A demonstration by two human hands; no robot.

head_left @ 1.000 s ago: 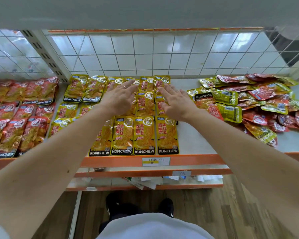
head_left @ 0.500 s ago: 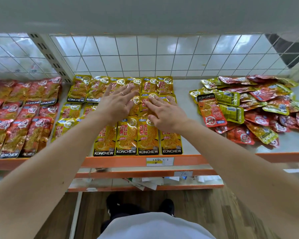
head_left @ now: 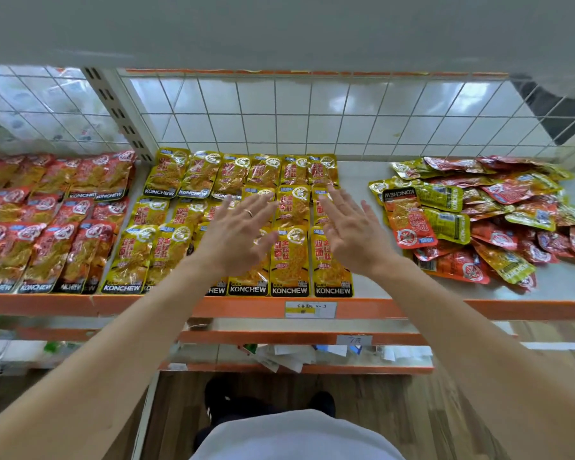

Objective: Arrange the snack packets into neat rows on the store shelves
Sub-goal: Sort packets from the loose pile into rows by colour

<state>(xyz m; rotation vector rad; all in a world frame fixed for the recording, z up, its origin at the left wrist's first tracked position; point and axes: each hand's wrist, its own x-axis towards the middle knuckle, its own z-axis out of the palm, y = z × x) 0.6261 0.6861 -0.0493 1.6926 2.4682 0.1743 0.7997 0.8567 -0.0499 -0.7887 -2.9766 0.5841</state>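
left hand point(head_left: 236, 235) fingers point(head_left: 266, 201) splayed, right hand point(head_left: 352, 232) likewise, over yellow packets point(head_left: 289, 257)

A thin, pale band ring point(head_left: 249, 213) sits on one finger of the left hand point(head_left: 236, 237). The left forearm point(head_left: 113, 343) and right forearm point(head_left: 462, 327) are bare, uncovered by sleeves. At the near edge shows a whitish-grey top point(head_left: 296, 436), with dark trousers point(head_left: 246, 415) and black shoes point(head_left: 322, 401) beyond it.

You can read KONCHEW on the yellow foil snack packets point(head_left: 289, 260) and red foil packets point(head_left: 47, 254), and upside down on one orange-red packet point(head_left: 407, 214); the white paper shelf tag point(head_left: 310, 309) is illegible.
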